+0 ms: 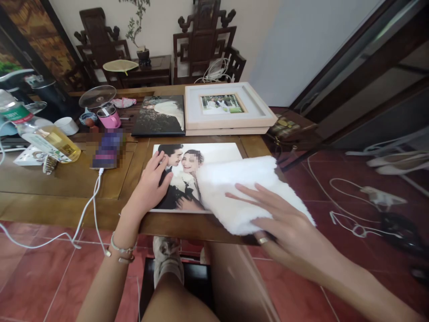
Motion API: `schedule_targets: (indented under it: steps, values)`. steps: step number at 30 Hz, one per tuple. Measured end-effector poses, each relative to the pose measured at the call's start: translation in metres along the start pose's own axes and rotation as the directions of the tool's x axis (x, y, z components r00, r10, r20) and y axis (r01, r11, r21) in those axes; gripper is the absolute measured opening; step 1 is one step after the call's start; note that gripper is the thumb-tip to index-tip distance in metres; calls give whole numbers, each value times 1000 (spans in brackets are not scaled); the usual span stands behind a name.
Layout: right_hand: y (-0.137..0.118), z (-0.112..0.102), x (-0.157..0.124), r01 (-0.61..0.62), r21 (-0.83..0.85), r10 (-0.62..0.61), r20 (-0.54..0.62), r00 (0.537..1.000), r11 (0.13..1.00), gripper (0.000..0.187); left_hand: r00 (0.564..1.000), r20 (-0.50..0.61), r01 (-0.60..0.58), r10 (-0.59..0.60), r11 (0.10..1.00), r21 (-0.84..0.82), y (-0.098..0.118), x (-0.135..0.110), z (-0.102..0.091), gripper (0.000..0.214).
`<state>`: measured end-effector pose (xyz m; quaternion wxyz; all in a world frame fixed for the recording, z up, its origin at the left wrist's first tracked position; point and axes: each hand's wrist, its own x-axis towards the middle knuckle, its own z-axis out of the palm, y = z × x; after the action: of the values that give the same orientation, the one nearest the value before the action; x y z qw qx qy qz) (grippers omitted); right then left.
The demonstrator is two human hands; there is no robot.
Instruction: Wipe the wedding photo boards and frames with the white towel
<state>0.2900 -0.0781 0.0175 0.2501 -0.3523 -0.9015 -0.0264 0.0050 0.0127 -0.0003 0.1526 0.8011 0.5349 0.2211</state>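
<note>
A wedding photo panel (pixel 187 192) lies flat at the table's front edge, showing a couple in dark and white clothes. My left hand (pixel 154 181) rests on its left side, fingers stretched out over the picture. A fluffy white cloth (pixel 231 179) covers the panel's right part and hangs past the table corner. On top of this cloth is my right hand (pixel 281 219), some fingers extended across it. Its lower fingers, one wearing a ring, close around the cloth's near edge; their tips are partly hidden.
Behind the panel stand a dark photo board (pixel 161 116) and a pale framed photo (pixel 224 105). To the left are a phone (pixel 107 150) on a white cable, a pink mug (pixel 109 117), a bottle (pixel 50 134) and a hair claw (pixel 49 164). Cables (pixel 355 214) lie on the floor at right.
</note>
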Motion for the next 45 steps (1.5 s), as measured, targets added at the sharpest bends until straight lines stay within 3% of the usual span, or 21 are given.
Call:
schedule_targets:
  steps: [6, 11, 14, 17, 21, 26, 30, 35, 41, 45]
  values:
    - [40, 16, 14, -28, -17, 27, -39, 999, 999, 23, 1000, -2, -5, 5, 1000, -4, 1, -4, 1, 51]
    - [85, 32, 24, -195, 1, 195, -69, 978, 981, 23, 1000, -1, -9, 9, 1000, 0, 4, -12, 1, 52]
    - [98, 33, 24, -265, -9, 263, -99, 960, 964, 27, 1000, 1, 0, 0, 1000, 2, 7, -15, 1, 51]
    - [92, 31, 17, -269, -19, 265, -124, 956, 963, 27, 1000, 8, 7, -7, 1000, 1, 8, -14, 1, 51]
    - [66, 25, -2, -198, -22, 192, -155, 969, 980, 18, 1000, 6, 10, -10, 1000, -3, 6, -8, 2, 50]
    - [28, 11, -19, -100, 16, 101, -87, 991, 995, 18, 1000, 9, 1, -1, 1000, 2, 3, -1, 2, 51]
    - [15, 3, -18, -50, 71, 53, -46, 998, 996, 21, 1000, 12, 20, -20, 1000, -1, 1, 1, 1, 51]
    - [25, 6, -7, -52, 84, 57, -58, 997, 995, 21, 1000, 13, 9, -9, 1000, -1, 2, -2, -2, 51]
    - [56, 15, 19, -100, 49, 102, -32, 994, 994, 21, 1000, 6, 1, -1, 1000, 7, 7, -10, -4, 52]
    - [78, 24, 32, -216, 28, 217, -21, 976, 976, 26, 1000, 2, -5, 5, 1000, 1, 8, -14, -1, 50]
